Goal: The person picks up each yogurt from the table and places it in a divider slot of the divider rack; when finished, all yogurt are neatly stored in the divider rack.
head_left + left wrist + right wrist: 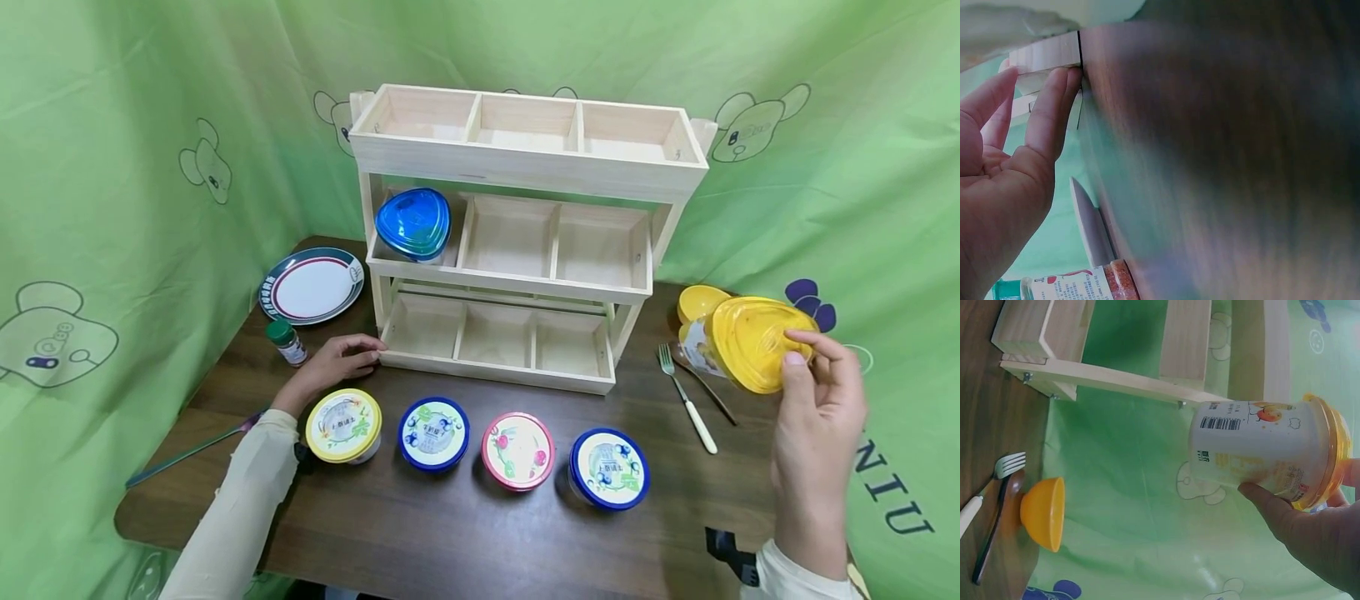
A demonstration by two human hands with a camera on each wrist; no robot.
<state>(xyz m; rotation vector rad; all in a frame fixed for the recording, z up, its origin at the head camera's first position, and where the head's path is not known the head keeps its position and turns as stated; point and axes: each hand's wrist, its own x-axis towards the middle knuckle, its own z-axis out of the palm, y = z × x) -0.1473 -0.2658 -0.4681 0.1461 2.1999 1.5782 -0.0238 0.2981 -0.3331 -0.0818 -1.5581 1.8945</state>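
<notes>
My right hand (821, 408) holds a tub with a yellow lid (757, 342) at its rim, raised above the right side of the table. In the right wrist view the tub's white printed wall (1247, 450) shows, with the thumb against it. My left hand (341, 367) touches the front left corner of the lowest tray of a three-tier wooden rack (495, 375); its fingertips lie at the wooden edge (1047, 56). A blue-lidded tub (414, 223) sits in the left compartment of the middle tier.
Before the rack stand a yellow-lidded tub (343, 425), two blue-lidded tubs (433, 433) and a pink-lidded tub (517, 450). A plate (315, 287) and a green-capped spice jar (287, 342) are left. A fork (686, 400), a dark spoon (997, 519) and a yellow bowl (1044, 514) lie right.
</notes>
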